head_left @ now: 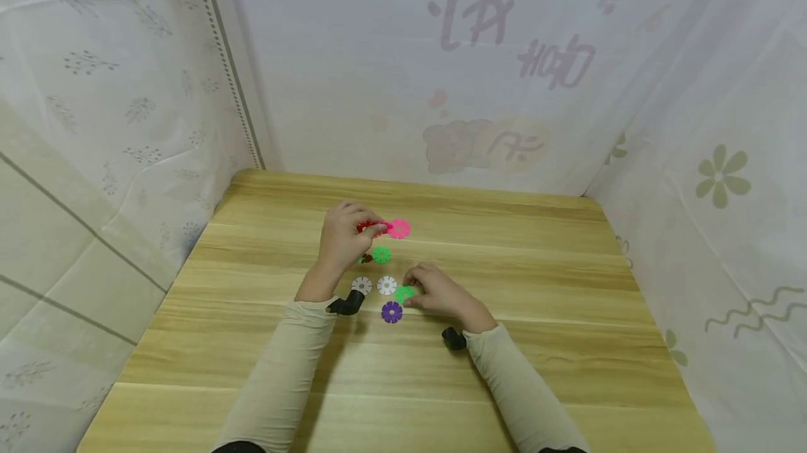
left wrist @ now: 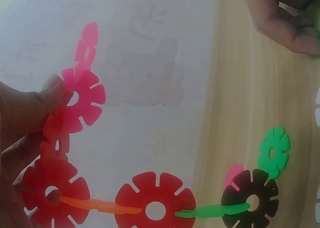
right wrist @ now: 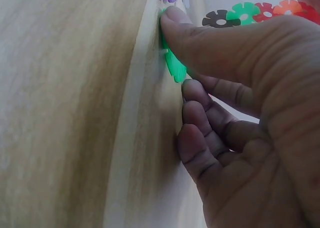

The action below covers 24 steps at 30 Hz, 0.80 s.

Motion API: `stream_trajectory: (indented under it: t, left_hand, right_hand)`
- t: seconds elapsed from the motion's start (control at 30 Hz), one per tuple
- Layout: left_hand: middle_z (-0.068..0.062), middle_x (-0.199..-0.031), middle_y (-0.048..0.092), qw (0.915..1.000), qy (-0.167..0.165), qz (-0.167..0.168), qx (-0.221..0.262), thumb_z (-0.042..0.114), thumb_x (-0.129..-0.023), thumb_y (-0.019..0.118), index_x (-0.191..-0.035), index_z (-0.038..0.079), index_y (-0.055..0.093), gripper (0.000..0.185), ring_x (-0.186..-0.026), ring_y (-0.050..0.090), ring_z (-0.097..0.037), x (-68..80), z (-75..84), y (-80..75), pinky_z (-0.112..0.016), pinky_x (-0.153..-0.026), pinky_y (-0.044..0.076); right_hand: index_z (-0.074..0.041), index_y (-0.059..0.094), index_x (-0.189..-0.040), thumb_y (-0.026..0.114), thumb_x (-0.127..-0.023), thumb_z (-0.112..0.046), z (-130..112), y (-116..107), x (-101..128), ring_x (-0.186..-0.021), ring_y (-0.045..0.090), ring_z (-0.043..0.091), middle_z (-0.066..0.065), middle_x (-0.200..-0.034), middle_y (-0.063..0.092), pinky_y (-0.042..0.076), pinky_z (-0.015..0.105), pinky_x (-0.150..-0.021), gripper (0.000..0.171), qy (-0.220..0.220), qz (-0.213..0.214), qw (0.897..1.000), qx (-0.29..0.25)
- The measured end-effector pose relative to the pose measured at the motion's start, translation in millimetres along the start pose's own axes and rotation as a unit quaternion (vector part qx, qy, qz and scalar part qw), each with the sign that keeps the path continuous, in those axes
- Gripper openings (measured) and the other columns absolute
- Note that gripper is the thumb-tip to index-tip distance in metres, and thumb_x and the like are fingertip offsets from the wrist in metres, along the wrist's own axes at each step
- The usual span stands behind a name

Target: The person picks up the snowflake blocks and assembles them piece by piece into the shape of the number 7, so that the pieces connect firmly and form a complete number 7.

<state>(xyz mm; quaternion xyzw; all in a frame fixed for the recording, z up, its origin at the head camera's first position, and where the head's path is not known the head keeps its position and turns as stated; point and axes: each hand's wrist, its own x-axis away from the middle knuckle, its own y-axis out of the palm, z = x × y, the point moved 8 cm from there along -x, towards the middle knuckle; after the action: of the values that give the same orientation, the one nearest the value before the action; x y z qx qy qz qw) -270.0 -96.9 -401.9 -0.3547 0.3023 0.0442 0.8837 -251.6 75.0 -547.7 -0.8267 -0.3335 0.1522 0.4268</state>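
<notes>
My left hand [head_left: 364,227] is raised above the wooden table [head_left: 555,278] and pinches one end of a chain of joined snowflake discs. The chain runs from a pink disc [left wrist: 80,100] by my fingers through red discs [left wrist: 155,204] to a dark disc [left wrist: 250,200] and a green disc [left wrist: 273,150]. In the head view its red part [head_left: 370,227], pink disc [head_left: 399,229] and green disc [head_left: 381,255] show. My right hand [head_left: 412,293] is down on the table, its thumb and curled fingers pinching a loose green disc [right wrist: 173,64] [head_left: 403,293].
Two white discs [head_left: 361,286] [head_left: 387,286] and a purple disc [head_left: 391,312] lie flat on the table between my hands. Patterned cloth walls [head_left: 403,75] close in the table at the back and both sides.
</notes>
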Motion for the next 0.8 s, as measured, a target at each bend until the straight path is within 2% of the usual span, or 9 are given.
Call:
stream_trajectory:
  t: [0.2, 0.37, 0.5, 0.63, 0.8]
  left_hand:
    - [-0.002, -0.09, 0.074, 0.9999, 0.008, 0.008, 0.0, 0.018, -0.083, 0.084, -0.084, 0.012, 0.08, 0.007, -0.099, 0.061, -0.024, -0.7, 0.1, -1.3, -0.049, -0.098, 0.042]
    - [-0.002, -0.09, 0.074, 0.9999, 0.007, 0.009, -0.002, 0.017, -0.084, 0.083, -0.084, 0.012, 0.081, 0.006, -0.099, 0.061, -0.024, -0.7, -1.2, -0.9, -0.049, -0.098, 0.041]
    - [-0.002, -0.09, 0.075, 0.9999, 0.008, 0.009, -0.002, 0.017, -0.083, 0.084, -0.083, 0.012, 0.081, 0.006, -0.099, 0.061, -0.024, -0.8, -0.9, -1.3, -0.049, -0.099, 0.041]
    - [-0.002, -0.09, 0.074, 0.9999, 0.009, 0.009, -0.002, 0.017, -0.083, 0.084, -0.083, 0.012, 0.081, 0.006, -0.099, 0.061, -0.024, -0.8, -1.4, -1.1, -0.048, -0.099, 0.041]
    - [-0.002, -0.09, 0.074, 0.9999, 0.01, 0.007, -0.001, 0.016, -0.083, 0.084, -0.083, 0.011, 0.08, 0.006, -0.099, 0.06, -0.024, -0.5, -1.8, -0.8, -0.048, -0.097, 0.041]
  right_hand:
    - [-0.008, 0.061, -0.11, 0.083, -0.085, -0.023, -0.3, -1.7, -0.9, -0.096, 0.054, 0.014, 0.0, -0.104, 0.059, 0.049, 0.031, -0.088, 0.036, -0.002, 0.009, 1.0, -0.011]
    - [-0.012, 0.055, -0.109, 0.082, -0.087, -0.021, 1.3, -3.6, 0.4, -0.085, 0.053, 0.013, -0.001, -0.095, 0.056, 0.05, 0.029, -0.077, 0.036, 0.016, 0.014, 0.999, -0.045]
    - [-0.017, 0.053, -0.11, 0.08, -0.088, -0.022, 4.9, -3.8, 1.6, -0.083, 0.055, 0.011, -0.003, -0.095, 0.056, 0.05, 0.027, -0.075, 0.035, 0.029, 0.019, 0.998, -0.061]
    - [-0.02, 0.056, -0.109, 0.078, -0.09, -0.024, 10.8, -5.0, 3.2, -0.082, 0.057, 0.011, -0.005, -0.093, 0.06, 0.051, 0.029, -0.074, 0.03, 0.039, 0.032, 0.994, -0.093]
    - [-0.021, 0.067, -0.102, 0.074, -0.093, -0.028, 20.5, -11.8, 3.9, -0.084, 0.062, 0.012, -0.007, -0.091, 0.067, 0.053, 0.031, -0.077, 0.013, 0.049, 0.059, 0.985, -0.157]
